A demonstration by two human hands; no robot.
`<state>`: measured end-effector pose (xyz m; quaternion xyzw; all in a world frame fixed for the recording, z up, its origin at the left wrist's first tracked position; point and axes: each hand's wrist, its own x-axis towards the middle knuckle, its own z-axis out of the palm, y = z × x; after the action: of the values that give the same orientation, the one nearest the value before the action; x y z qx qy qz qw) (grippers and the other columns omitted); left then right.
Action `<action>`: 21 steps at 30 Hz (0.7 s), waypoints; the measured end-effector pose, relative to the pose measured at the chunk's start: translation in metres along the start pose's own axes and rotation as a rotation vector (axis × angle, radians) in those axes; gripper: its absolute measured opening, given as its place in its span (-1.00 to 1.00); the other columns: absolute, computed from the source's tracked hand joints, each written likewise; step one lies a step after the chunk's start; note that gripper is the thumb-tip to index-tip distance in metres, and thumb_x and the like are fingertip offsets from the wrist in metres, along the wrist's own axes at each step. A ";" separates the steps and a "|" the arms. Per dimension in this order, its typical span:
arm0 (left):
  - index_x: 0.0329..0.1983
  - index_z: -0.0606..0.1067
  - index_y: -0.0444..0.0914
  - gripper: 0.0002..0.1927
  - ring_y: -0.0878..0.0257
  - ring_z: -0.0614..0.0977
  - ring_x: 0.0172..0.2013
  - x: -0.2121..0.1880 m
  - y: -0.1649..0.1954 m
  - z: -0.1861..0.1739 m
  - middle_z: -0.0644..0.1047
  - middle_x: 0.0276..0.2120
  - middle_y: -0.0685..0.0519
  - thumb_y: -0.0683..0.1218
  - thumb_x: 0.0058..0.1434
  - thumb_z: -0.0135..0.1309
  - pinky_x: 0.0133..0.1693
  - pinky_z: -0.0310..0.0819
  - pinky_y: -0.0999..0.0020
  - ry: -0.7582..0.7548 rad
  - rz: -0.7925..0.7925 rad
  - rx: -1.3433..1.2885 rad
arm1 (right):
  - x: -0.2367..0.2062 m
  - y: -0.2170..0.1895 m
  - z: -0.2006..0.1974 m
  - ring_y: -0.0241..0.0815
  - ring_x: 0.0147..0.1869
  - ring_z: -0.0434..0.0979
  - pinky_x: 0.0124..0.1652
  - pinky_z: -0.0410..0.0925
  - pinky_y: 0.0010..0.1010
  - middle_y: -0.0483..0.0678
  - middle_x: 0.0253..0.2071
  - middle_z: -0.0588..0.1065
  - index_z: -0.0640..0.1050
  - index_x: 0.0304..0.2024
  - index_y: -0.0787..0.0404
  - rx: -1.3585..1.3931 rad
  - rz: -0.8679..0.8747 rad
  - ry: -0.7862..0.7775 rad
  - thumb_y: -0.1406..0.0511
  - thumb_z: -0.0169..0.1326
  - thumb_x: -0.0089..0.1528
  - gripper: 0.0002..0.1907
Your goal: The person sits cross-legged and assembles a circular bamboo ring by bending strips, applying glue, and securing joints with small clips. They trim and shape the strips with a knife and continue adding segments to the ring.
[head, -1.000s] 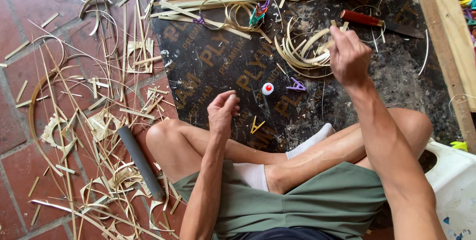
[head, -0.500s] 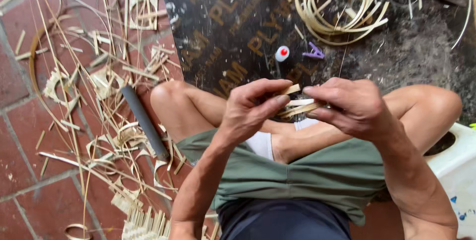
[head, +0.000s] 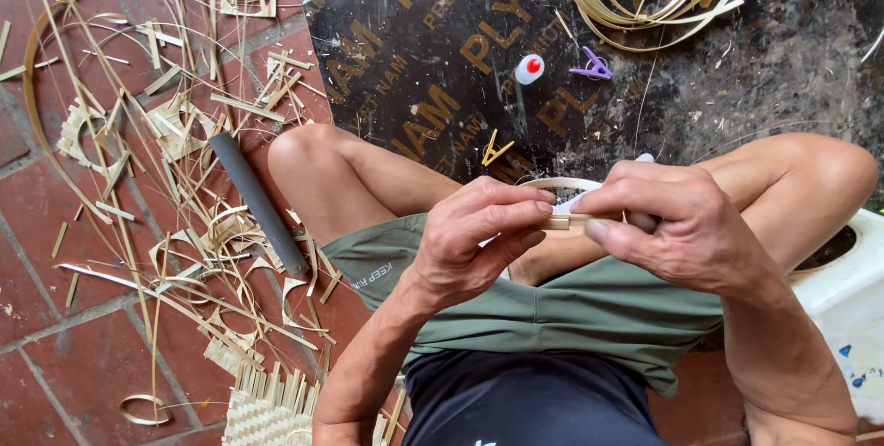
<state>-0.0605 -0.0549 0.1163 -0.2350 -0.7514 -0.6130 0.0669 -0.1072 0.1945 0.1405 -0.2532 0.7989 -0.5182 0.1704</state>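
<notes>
Both hands, left hand [head: 479,239] and right hand [head: 677,230], pinching one bamboo strip [head: 564,221] over the lap, close for control.

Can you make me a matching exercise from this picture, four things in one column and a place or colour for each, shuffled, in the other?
Things:
1. bamboo strip
2. grey tube
3. purple clip
4. yellow clip

Places:
A. on the black board, right of the small red-capped bottle
B. pinched between the left hand and right hand
C. on the black board, just above the knees
D. on the brick floor among bamboo scraps, beside the thigh

Pairs: 1-B, 2-D, 3-A, 4-C
</notes>
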 end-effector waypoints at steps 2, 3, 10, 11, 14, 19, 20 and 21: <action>0.06 0.51 -0.24 -0.64 0.12 0.65 -0.08 -0.001 -0.003 0.001 0.60 0.01 -0.02 -0.28 0.23 0.31 -0.11 0.58 0.33 -0.017 0.025 -0.007 | 0.001 0.001 0.002 -0.35 -0.46 0.40 -0.46 0.26 -0.49 -0.13 -0.49 0.49 0.63 -0.34 0.29 0.002 0.041 -0.024 0.42 0.23 0.12 -0.94; 0.06 0.52 -0.24 -0.65 0.13 0.65 -0.09 -0.001 -0.005 0.001 0.60 0.00 -0.02 -0.28 0.23 0.32 -0.11 0.58 0.33 -0.022 0.030 -0.004 | 0.001 0.001 0.003 -0.35 -0.44 0.42 -0.45 0.27 -0.48 -0.14 -0.48 0.49 0.62 -0.37 0.29 0.043 0.073 -0.033 0.42 0.22 0.14 -0.97; 0.05 0.53 -0.26 -0.65 0.14 0.65 -0.11 -0.002 -0.011 0.000 0.60 -0.05 0.01 -0.27 0.22 0.33 -0.13 0.58 0.33 -0.068 0.020 -0.014 | -0.006 0.010 0.004 -0.33 -0.33 0.49 -0.33 0.35 -0.47 -0.14 -0.42 0.52 0.62 -0.35 0.30 0.238 0.079 -0.127 0.41 0.17 0.21 -0.95; 0.05 0.52 -0.26 -0.65 0.14 0.66 -0.11 -0.001 -0.012 0.000 0.60 -0.05 0.01 -0.26 0.23 0.33 -0.13 0.59 0.33 -0.070 0.022 -0.019 | -0.008 0.011 0.003 -0.33 -0.35 0.48 -0.34 0.34 -0.47 -0.14 -0.44 0.50 0.62 -0.35 0.30 0.241 0.100 -0.128 0.41 0.16 0.21 -0.94; 0.05 0.52 -0.25 -0.65 0.14 0.66 -0.11 0.001 -0.015 0.001 0.60 -0.03 0.00 -0.25 0.23 0.33 -0.12 0.59 0.33 -0.089 0.048 -0.028 | -0.012 0.015 0.002 -0.33 -0.39 0.45 -0.37 0.31 -0.47 -0.15 -0.49 0.46 0.61 -0.37 0.31 0.244 0.140 -0.120 0.41 0.16 0.21 -0.93; 0.04 0.54 -0.24 -0.67 0.15 0.65 -0.15 0.005 -0.018 0.002 0.60 -0.05 0.00 -0.24 0.23 0.33 -0.11 0.57 0.29 -0.127 0.084 0.007 | -0.012 0.019 0.000 -0.34 -0.41 0.42 -0.38 0.30 -0.47 -0.15 -0.51 0.43 0.59 -0.42 0.30 0.262 0.147 -0.116 0.40 0.18 0.21 -0.89; 0.04 0.54 -0.24 -0.67 0.15 0.65 -0.15 0.006 -0.017 0.003 0.60 -0.04 0.00 -0.24 0.23 0.32 -0.11 0.58 0.29 -0.135 0.091 0.018 | -0.012 0.019 0.000 -0.34 -0.41 0.41 -0.39 0.29 -0.47 -0.15 -0.52 0.43 0.60 -0.42 0.30 0.259 0.153 -0.120 0.40 0.18 0.21 -0.89; 0.04 0.54 -0.25 -0.68 0.15 0.65 -0.17 0.006 -0.017 0.003 0.60 -0.05 0.01 -0.24 0.24 0.32 -0.12 0.57 0.29 -0.136 0.088 0.022 | -0.011 0.019 -0.001 -0.34 -0.42 0.41 -0.40 0.28 -0.47 -0.15 -0.52 0.43 0.60 -0.42 0.30 0.255 0.162 -0.124 0.40 0.18 0.21 -0.90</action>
<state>-0.0727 -0.0521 0.1032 -0.3085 -0.7498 -0.5836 0.0451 -0.1028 0.2082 0.1239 -0.1958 0.7323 -0.5836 0.2912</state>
